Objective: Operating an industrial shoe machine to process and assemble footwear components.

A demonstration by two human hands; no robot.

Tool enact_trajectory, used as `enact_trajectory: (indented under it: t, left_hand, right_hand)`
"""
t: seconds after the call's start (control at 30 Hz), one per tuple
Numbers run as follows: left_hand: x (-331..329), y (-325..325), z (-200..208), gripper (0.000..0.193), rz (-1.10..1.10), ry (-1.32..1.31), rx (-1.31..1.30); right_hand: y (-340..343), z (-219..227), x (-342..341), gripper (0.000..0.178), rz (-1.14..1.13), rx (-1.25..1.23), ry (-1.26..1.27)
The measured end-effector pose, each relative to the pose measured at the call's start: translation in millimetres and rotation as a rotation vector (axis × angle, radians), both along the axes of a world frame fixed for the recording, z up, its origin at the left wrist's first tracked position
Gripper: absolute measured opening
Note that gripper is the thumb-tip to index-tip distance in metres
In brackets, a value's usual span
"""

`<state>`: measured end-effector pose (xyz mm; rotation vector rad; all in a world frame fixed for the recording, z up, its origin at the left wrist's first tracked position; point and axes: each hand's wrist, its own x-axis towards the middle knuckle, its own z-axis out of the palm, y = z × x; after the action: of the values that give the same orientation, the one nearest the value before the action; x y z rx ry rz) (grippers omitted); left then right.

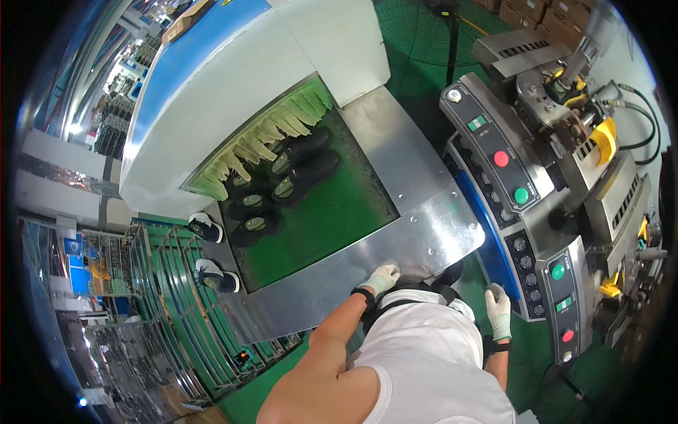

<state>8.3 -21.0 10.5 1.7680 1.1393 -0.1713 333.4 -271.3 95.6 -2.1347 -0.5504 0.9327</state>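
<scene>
My left hand (383, 278), in a white glove, lies at the near edge of the metal ledge (321, 297), fingers loosely stretched and nothing visible in them. Lower right, my right hand (498, 311), also gloved, hangs beside the blue edge (487, 233) of a machine; its fingers are apart and no object shows in it. Beyond the ledge a green conveyor belt (332, 233) carries several black shoes (314, 169) with green patches inside. They sit at and partly under a fringed curtain (275, 134). Two dark-and-white sneakers (217, 276) rest at the left end, one farther back.
A white and blue housing (282, 42) rises over the belt. On the right stands a pressing machine with control panels (498, 152) and yellow parts (604, 140). Metal racks (169, 283) stand at left. A fan (424, 35) and cartons (565, 21) are at the back.
</scene>
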Motion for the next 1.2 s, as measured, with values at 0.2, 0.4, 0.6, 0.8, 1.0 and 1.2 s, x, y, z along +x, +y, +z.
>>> enact_trajectory:
  t: [0.2,0.4,0.6,0.8,1.0,1.2]
  left_hand:
    - [5.4,4.7,-9.3,0.029,-0.036,0.006,-0.021]
    - [24.1,14.1,-18.4,0.028,-0.069,-0.029,0.021]
    - [31.2,16.8,-17.2,0.027,-0.073,-0.073,-0.012]
    - [31.0,15.5,-16.2,0.028,-0.094,-0.043,0.004]
    - [36.2,15.1,-15.2,0.033,-0.180,-0.229,0.075]
    - [35.5,34.9,-24.6,0.031,-0.232,-0.200,0.009]
  right_hand:
    - [17.3,-2.3,-0.8,0.047,0.044,0.009,0.025]
    - [12.5,-4.4,-6.3,0.043,0.069,-0.039,0.019]
    - [1.1,-13.6,-5.0,0.046,0.054,-0.056,0.012]
    - [12.6,4.5,-9.9,0.046,0.068,-0.057,-0.018]
    - [9.6,31.7,-22.5,0.047,0.015,-0.070,-0.078]
    - [29.6,60.6,-23.2,0.053,0.025,-0.140,-0.088]
